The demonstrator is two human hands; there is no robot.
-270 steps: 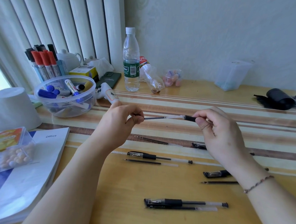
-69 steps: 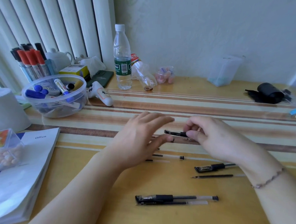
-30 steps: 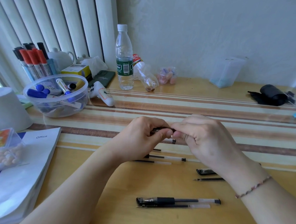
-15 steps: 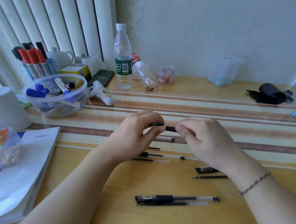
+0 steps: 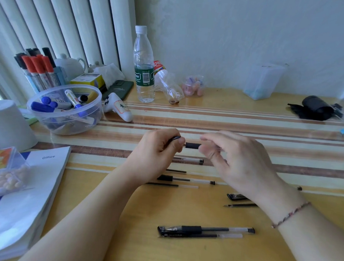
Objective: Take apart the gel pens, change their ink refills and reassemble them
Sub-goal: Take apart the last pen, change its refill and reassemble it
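- The table [image 5: 180, 256] is wooden, with striped bands across its far half; pens and refills lie scattered over its middle.
- A white book [image 5: 24, 202] lies at the near left edge, with a small clear box of beads [image 5: 3, 171] resting on it.
- A clear bowl [image 5: 64, 108] holding blue markers sits at the far left; a water bottle [image 5: 143, 65] stands upright behind it, near the wall.
- The left hand [image 5: 156, 151] is curled closed around one end of a gel pen [image 5: 193, 145], held above the table between both hands.
- The right hand [image 5: 239, 159] pinches the pen's other end with thumb and fingertips, its other fingers loosely spread; the black grip section shows in the gap between the hands.
- A whole pen [image 5: 205, 229] lies near the front edge, a loose refill [image 5: 201, 235] touching its near side.
- Another pen [image 5: 186, 180] and refill [image 5: 172, 185] lie just below the left hand.
- A black cap [image 5: 236, 196] and a dark refill [image 5: 241, 205] lie under the right wrist.
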